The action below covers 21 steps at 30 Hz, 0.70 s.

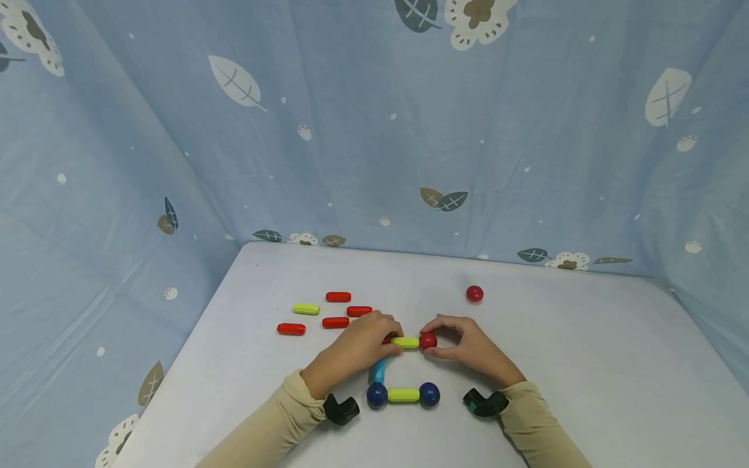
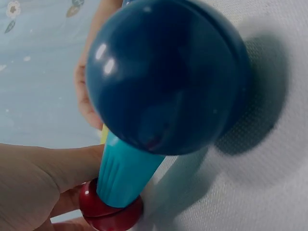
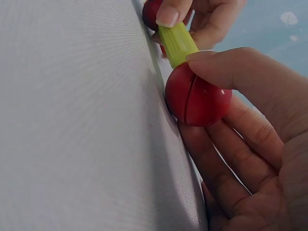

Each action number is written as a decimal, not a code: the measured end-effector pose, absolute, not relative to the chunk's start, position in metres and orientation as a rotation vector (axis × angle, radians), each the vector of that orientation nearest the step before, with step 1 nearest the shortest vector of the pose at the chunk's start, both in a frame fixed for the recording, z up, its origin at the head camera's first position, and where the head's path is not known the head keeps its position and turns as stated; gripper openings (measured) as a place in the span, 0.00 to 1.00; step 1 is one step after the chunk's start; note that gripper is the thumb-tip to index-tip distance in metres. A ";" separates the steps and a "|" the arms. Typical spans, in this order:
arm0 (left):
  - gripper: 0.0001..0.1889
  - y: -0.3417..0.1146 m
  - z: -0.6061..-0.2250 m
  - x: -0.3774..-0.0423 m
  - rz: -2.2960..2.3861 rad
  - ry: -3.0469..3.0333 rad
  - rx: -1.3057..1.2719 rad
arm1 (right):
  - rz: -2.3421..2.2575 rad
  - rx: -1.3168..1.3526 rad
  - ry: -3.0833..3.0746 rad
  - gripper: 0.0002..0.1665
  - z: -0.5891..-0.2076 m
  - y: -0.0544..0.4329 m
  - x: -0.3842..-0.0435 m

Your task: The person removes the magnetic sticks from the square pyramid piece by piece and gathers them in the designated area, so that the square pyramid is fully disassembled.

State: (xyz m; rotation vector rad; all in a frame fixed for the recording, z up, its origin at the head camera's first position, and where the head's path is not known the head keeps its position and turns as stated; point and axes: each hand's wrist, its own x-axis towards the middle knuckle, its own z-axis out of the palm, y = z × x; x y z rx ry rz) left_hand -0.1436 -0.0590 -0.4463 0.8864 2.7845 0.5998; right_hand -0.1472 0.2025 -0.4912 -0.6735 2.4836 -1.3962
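Note:
My left hand point(image 1: 365, 341) pinches the left end of a yellow-green rod point(image 1: 406, 342), right where it meets a red ball point(image 2: 110, 207) that the fingers partly cover. At the rod's other end, my right hand point(image 1: 468, 344) grips a second red ball point(image 3: 198, 96) between thumb and fingers. A light-blue rod point(image 2: 127, 171) runs from the left red ball toward me to a dark-blue ball point(image 1: 377, 395). From there another yellow-green rod point(image 1: 404, 395) leads right to a second dark-blue ball point(image 1: 430, 394). Together these pieces form three sides of a square on the table.
Several red rods point(image 1: 291, 329) and one yellow-green rod point(image 1: 306, 309) lie on the white table point(image 1: 585, 364) beyond my left hand. A loose red ball point(image 1: 474, 294) sits behind my right hand. Blue patterned cloth point(image 1: 374, 130) hangs around the table's back and sides.

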 end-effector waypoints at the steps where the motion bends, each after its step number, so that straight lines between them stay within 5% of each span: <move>1: 0.11 -0.059 -0.446 -0.144 0.597 2.784 0.892 | -1.392 -0.673 2.487 0.20 -0.491 0.202 -0.147; 21: 0.10 -0.057 -0.441 -0.141 0.548 2.737 0.911 | -1.415 -0.672 2.552 0.20 -0.491 0.203 -0.148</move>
